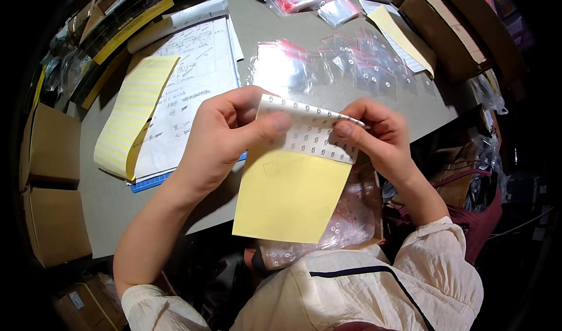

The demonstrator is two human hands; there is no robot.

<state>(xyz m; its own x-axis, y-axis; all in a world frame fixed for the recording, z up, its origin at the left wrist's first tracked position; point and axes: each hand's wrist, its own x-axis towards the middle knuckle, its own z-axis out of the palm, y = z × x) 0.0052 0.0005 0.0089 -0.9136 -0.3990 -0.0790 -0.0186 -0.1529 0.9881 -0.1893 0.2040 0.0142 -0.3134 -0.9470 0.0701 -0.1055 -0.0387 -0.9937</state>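
Between my two hands is a sticker sheet (310,133), white with rows of small round printed labels on its upper part; its plain yellow backing hangs below. My left hand (225,135) pinches the white part near its left edge, thumb on top. At the right edge my right hand (372,132) grips the sheet between thumb and fingers. Beyond the hands lie clear zip bags (284,67) with red strips, and more clear bags (372,67) bearing small round white stickers. Below the sheet, a box (377,220) holds several stickered clear bags (348,228), partly hidden by the sheet.
On the left, a curled yellow label sheet (137,114) rests on handwritten papers (202,67) over a blue board (152,182). Cardboard boxes (55,149) stand at the left edge. At the far right are another yellow sheet (404,35) and an open carton (451,23).
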